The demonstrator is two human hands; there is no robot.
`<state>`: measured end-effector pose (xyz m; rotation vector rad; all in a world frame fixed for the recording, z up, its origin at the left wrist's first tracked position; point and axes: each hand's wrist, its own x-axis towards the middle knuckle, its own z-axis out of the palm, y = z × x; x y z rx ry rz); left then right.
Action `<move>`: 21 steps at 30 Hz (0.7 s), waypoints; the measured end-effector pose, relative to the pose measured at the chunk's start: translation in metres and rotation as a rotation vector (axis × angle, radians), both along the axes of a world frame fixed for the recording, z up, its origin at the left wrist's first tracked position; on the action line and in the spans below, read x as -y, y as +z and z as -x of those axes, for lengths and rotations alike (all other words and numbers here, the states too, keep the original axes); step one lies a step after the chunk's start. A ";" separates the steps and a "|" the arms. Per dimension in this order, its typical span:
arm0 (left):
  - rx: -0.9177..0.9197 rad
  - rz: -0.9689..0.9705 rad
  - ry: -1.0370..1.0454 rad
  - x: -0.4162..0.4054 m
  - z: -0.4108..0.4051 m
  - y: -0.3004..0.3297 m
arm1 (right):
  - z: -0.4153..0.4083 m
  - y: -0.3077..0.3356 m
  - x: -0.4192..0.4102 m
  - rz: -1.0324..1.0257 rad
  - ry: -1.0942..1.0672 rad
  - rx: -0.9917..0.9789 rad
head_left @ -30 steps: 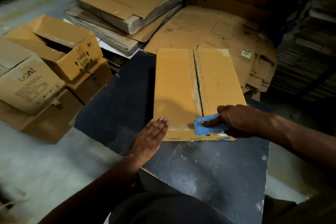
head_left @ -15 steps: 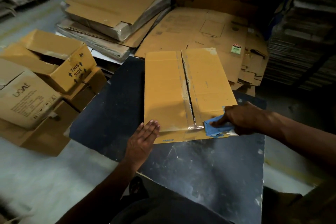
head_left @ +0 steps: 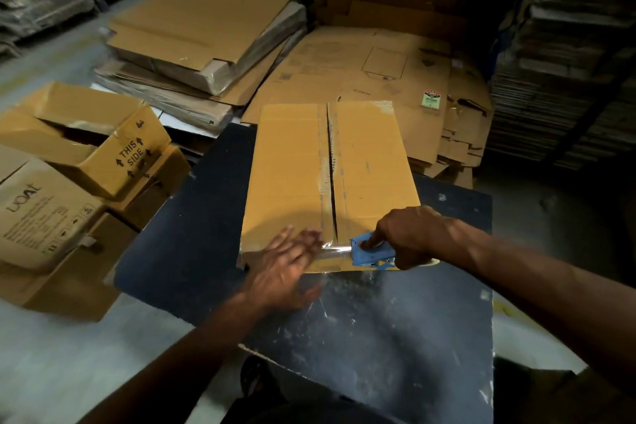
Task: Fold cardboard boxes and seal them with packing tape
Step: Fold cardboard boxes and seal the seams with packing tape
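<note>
A flat brown cardboard box lies on the dark table, its two flaps meeting at a centre seam. Clear packing tape stretches across the box's near edge. My right hand grips a blue tape dispenser at the box's near right corner, forefinger pressing on top. My left hand, blurred, lies flat with straight fingers on the tape and the box's near left edge.
Assembled boxes stand on the floor to the left, one marked THIS SIDE. Bundles of flat cardboard pile up behind the table, with loose flattened sheets at the back right. Tall dark stacks line the right side.
The dispenser has stayed near the right corner while tape was drawn out leftward. My left hand moved up onto the box's near edge and now presses the tape.
</note>
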<state>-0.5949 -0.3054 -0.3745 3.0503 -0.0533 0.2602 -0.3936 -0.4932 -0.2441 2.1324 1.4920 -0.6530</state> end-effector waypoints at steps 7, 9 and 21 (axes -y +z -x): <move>-0.187 -0.008 0.055 0.033 -0.024 -0.024 | -0.003 0.004 0.000 0.034 -0.019 -0.015; -0.225 -0.009 0.047 0.032 -0.025 -0.023 | -0.008 0.011 0.004 0.040 -0.039 -0.020; -0.104 0.074 0.032 0.034 -0.022 -0.028 | -0.056 0.022 0.081 0.143 -0.128 0.038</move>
